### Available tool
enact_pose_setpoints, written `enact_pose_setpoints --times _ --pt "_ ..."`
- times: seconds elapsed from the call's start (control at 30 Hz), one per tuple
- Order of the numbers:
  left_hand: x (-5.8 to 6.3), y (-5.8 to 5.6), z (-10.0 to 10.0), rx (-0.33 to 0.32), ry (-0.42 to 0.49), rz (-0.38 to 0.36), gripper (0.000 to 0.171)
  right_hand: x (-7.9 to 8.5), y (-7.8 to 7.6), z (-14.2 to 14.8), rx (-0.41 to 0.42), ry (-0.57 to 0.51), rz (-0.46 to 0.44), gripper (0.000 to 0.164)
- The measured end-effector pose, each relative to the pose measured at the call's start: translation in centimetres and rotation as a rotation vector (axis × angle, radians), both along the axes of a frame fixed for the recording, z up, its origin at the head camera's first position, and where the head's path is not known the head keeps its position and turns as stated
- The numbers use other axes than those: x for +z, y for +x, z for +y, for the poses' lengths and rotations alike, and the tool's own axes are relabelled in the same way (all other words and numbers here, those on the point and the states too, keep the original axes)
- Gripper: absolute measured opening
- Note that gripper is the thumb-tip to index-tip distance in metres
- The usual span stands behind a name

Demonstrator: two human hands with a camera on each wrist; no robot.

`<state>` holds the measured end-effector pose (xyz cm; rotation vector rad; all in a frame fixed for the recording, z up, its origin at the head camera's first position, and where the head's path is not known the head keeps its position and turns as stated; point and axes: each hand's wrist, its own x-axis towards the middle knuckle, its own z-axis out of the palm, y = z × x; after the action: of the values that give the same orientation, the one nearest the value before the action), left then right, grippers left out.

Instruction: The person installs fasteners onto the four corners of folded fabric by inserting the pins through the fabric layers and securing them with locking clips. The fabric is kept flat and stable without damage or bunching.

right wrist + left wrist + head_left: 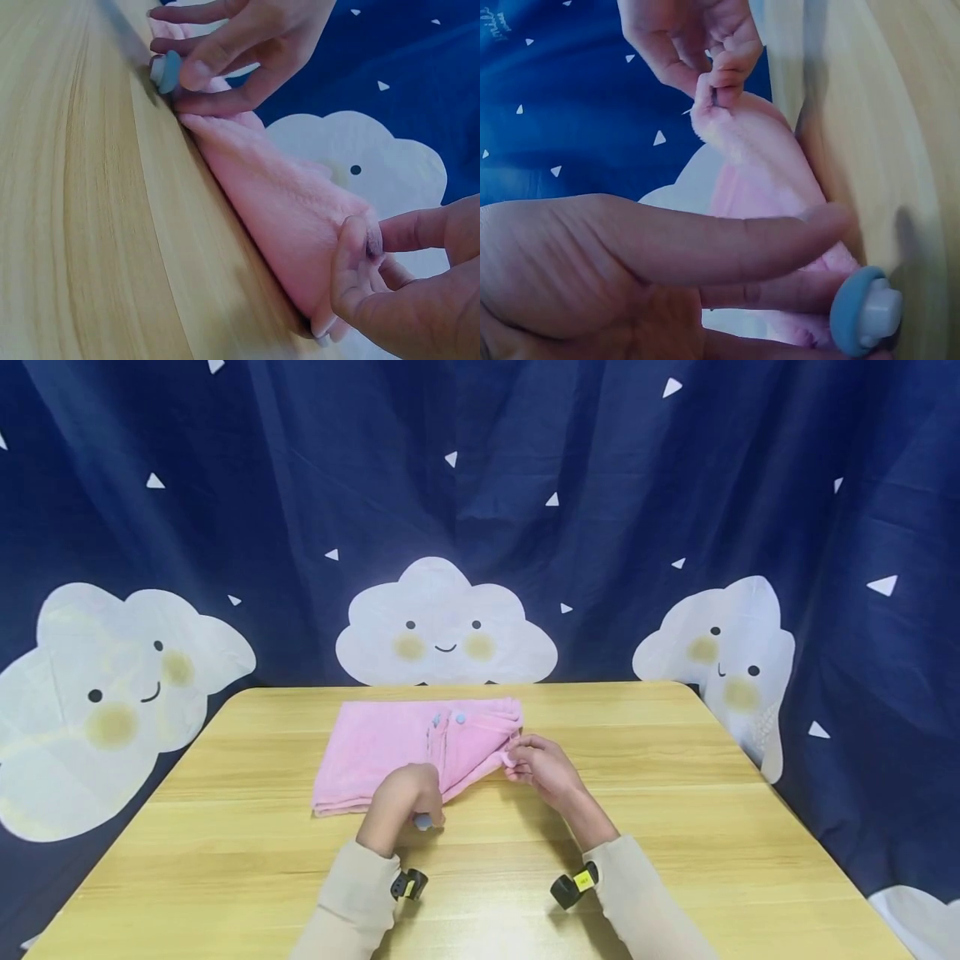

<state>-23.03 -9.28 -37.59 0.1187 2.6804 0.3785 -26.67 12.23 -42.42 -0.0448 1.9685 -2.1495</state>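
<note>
A folded pink fleecy towel [382,739] lies on the table, with a blue button [461,719] on its upper part. At the towel's front edge, my left hand [405,789] holds a second blue button with a white back [866,311] between its fingers, the thumb [802,236] stretched alongside. My right hand [546,768] pinches the towel's right corner, where a small pale loop [508,760] shows. This corner is raised a little, and the cloth slants from it down toward my left hand in the right wrist view.
The light wood table [247,877] extends around the towel on all sides. Behind it hangs a dark blue curtain [510,435] with smiling white clouds [446,602] and small white triangles. Each wrist carries a black camera on a strap [573,885].
</note>
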Motion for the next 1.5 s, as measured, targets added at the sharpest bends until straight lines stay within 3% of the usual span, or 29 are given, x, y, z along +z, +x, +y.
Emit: enact_pose_setpoints --times 0.27,0.47,0.63,0.87,1.1,1.2,1.37,1.5 --pt "-0.5 -0.2 0.4 -0.048 -0.082 0.038 0.023 0.1 0.0 -0.1 0.006 -0.004 -0.009 0.029" --pt "-0.8 -0.4 0.4 -0.055 0.001 0.060 0.021 0.1 0.0 0.0 0.022 -0.010 -0.016 0.030" --pt "-1.2 -1.1 0.4 -0.065 0.182 0.157 0.021 0.1 0.0 0.1 0.040 -0.014 -0.019 0.027" --pt "-1.4 -2.2 0.8 0.041 0.628 0.234 0.012 0.1 0.0 0.1 0.061 -0.033 -0.026 0.025" --pt "-2.2 -2.7 2.0 0.145 0.842 0.458 0.019 0.1 0.0 0.1 0.048 -0.024 -0.029 0.023" --pt "-2.8 -2.9 2.7 0.177 0.965 0.462 0.022 0.0 0.0 0.2 0.050 -0.013 -0.023 0.024" --pt "-3.9 -3.3 3.5 0.226 1.151 0.396 0.024 -0.1 -0.1 0.3 0.056 0.006 -0.012 0.028" --pt "-4.3 -3.4 3.7 0.238 1.197 0.367 0.025 -0.1 -0.1 0.3 0.056 0.011 -0.012 0.030"
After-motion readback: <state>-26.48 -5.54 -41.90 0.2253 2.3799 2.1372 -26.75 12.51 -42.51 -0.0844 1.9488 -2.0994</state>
